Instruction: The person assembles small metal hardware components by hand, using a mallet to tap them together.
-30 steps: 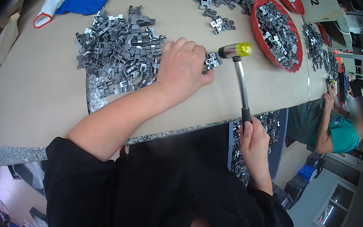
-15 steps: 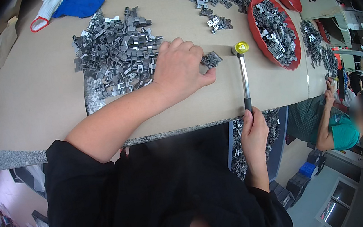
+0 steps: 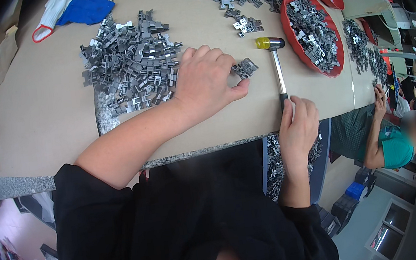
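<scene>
A left hand (image 3: pixel 206 82) is pinching a glinting grey metal part (image 3: pixel 245 68) at its three o'clock; a yellow-tipped, silver-shafted hammer (image 3: pixel 278 69) is pointing toward twelve from the right hand (image 3: pixel 298 123), whose grip cannot be told.

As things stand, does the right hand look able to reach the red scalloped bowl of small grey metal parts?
Probably yes: only tan tabletop shows between the right hand and the red scalloped bowl. The yellow-tipped hammer at that hand isn't between them but may need releasing.
</scene>
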Demonstrator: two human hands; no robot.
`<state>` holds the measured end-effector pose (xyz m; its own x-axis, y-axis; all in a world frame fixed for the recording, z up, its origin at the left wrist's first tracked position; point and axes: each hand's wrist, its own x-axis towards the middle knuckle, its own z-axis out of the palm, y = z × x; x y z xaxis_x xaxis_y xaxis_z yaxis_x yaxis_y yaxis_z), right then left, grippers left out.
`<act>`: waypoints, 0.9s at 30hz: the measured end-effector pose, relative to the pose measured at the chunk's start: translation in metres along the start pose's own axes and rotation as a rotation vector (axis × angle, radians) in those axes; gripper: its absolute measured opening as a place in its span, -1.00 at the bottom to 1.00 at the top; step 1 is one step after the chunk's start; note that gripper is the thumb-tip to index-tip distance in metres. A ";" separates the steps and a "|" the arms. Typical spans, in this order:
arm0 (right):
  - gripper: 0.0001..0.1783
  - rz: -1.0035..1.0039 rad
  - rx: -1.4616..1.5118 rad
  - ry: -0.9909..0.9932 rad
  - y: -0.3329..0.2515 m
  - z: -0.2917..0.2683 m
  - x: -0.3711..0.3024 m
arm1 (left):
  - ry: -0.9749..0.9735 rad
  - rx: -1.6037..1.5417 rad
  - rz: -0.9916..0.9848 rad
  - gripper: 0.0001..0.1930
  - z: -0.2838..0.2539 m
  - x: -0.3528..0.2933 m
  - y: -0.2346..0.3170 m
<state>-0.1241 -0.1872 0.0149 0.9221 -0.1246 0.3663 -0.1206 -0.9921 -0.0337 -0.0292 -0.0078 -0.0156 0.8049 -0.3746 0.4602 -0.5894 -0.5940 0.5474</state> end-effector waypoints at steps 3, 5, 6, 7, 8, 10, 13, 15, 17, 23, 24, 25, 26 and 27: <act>-0.84 0.060 0.358 0.037 -0.011 0.005 0.009 | 0.034 -0.055 0.073 -0.68 0.001 0.000 0.003; -0.79 0.459 1.113 -0.280 -0.023 0.007 0.018 | 0.044 -0.059 0.112 -0.67 0.000 0.000 0.004; -0.79 0.463 1.113 -0.270 -0.023 0.011 0.022 | 0.057 -0.060 0.139 -0.66 0.000 0.000 0.005; -0.76 0.540 1.300 -0.366 -0.023 0.016 0.025 | 0.056 -0.058 0.146 -0.66 0.000 -0.001 0.005; -0.73 0.615 1.486 -0.465 -0.024 0.019 0.028 | 0.062 -0.056 0.156 -0.66 0.000 -0.001 0.006; -0.72 0.653 1.528 -0.451 -0.028 0.020 0.030 | 0.067 -0.053 0.167 -0.66 -0.001 -0.001 0.006; -0.71 0.688 1.583 -0.446 -0.031 0.019 0.033 | 0.086 -0.065 0.158 -0.67 -0.001 0.000 0.006; -0.71 0.684 1.598 -0.450 -0.030 0.019 0.033 | 0.098 -0.064 0.163 -0.67 -0.001 0.001 0.006; -0.71 0.668 1.600 -0.471 -0.030 0.019 0.034 | 0.100 -0.066 0.163 -0.66 -0.001 0.001 0.005; -0.73 0.739 1.601 -0.462 -0.035 0.017 0.038 | 0.105 -0.067 0.181 -0.66 -0.001 0.001 0.005; -0.73 0.734 1.602 -0.458 -0.033 0.018 0.038 | 0.091 -0.065 0.188 -0.67 -0.002 0.001 0.006; -0.75 0.688 1.528 -0.465 -0.032 0.019 0.038 | 0.098 -0.054 0.189 -0.67 -0.004 0.001 0.006; -0.77 0.642 1.454 -0.470 -0.030 0.020 0.040 | 0.095 -0.088 0.194 -0.69 -0.003 0.000 0.006; -0.79 0.582 1.392 -0.356 -0.025 0.021 0.044 | 0.092 -0.120 0.199 -0.71 -0.002 0.000 0.007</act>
<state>-0.0726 -0.1683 0.0124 0.9320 -0.2804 -0.2299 -0.2425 -0.0105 -0.9701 -0.0334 -0.0105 -0.0108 0.6658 -0.4063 0.6257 -0.7440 -0.4239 0.5165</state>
